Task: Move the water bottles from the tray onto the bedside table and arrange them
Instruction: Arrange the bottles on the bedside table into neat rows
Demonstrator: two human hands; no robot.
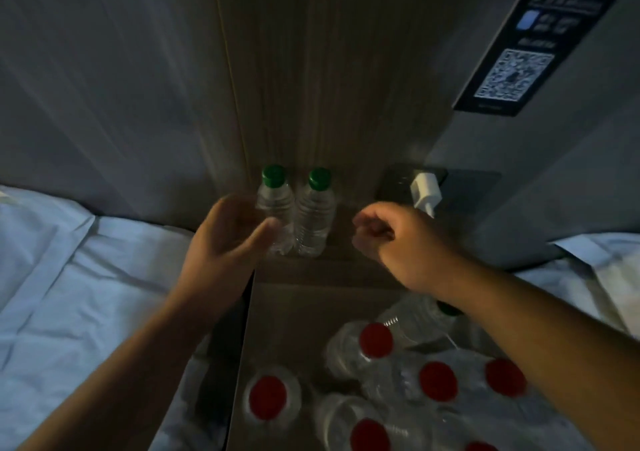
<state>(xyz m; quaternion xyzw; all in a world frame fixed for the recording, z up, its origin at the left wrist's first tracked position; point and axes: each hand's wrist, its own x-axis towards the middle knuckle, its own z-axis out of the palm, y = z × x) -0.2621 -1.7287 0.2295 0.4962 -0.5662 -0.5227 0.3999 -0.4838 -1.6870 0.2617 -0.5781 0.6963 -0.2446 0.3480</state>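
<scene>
Two clear water bottles with green caps stand side by side on the bedside table, against the wood wall panel: the left bottle and the right bottle. My left hand is cupped beside the left bottle, fingers relaxed, thumb across its lower front; no firm grip shows. My right hand hovers right of the right bottle, apart from it, fingers loosely curled and holding nothing. Below, the tray holds several red-capped bottles. A green-capped bottle lies there, partly hidden under my right forearm.
A white plug sits in a dark socket plate on the wall, right of the bottles. A dark card with a QR code hangs at the upper right. White bedding lies on the left and more on the right.
</scene>
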